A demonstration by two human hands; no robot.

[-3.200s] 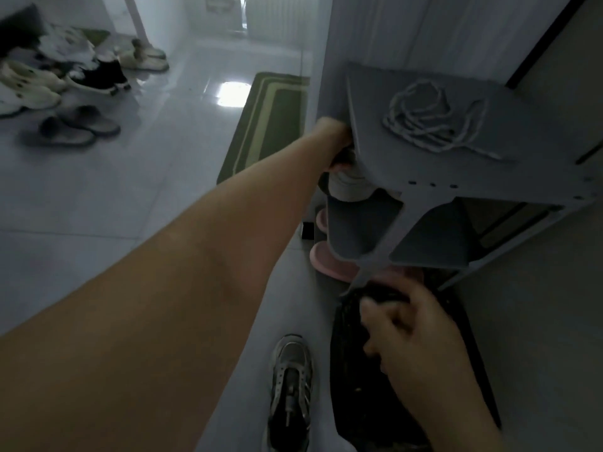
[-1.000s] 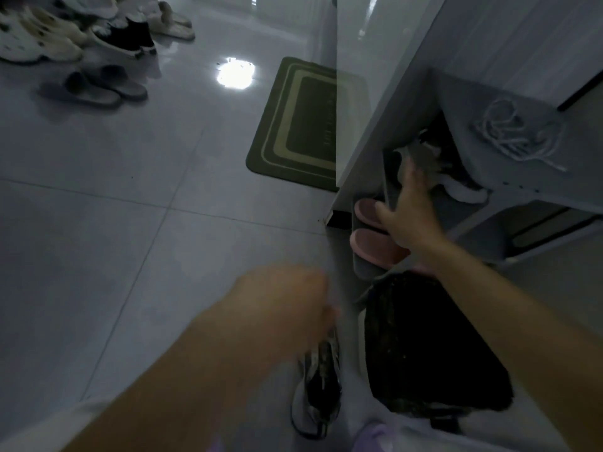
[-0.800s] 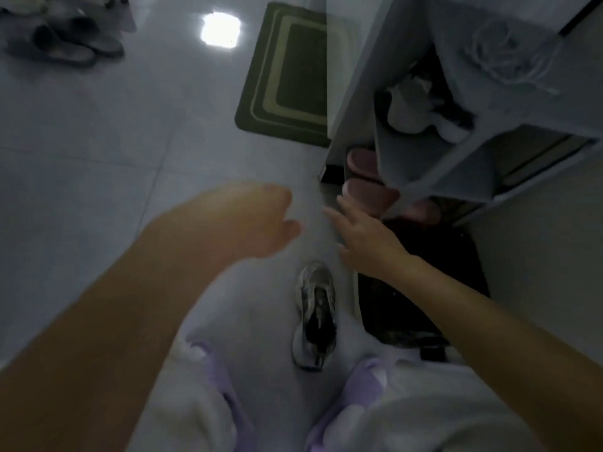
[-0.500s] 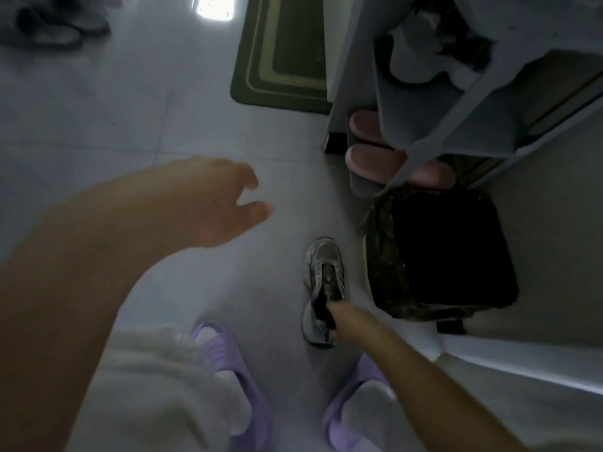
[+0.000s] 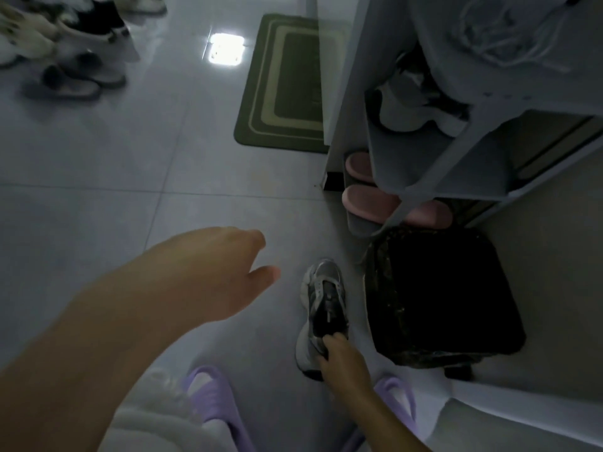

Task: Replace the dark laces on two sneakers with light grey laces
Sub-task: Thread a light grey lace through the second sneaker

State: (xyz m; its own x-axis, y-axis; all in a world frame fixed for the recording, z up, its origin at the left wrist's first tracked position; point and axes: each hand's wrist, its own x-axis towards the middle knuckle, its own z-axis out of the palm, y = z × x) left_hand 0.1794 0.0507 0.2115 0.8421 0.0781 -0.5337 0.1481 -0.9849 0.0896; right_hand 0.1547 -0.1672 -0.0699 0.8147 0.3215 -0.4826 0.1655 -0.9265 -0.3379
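Silver-grey sneaker (image 5: 321, 288) has dark laces (image 5: 329, 296) and a white sole.

Bare forearms (image 5: 130, 321), pale trousers (image 5: 153, 425), lilac slippers (image 5: 222, 406)

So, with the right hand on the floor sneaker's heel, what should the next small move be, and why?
Probably lift the sneaker up toward the left hand. The right hand grips its heel collar, the left hovers open and holds nothing, and the lacing looks dark, so unlacing would need both hands. The light grey laces lie on the rack top.
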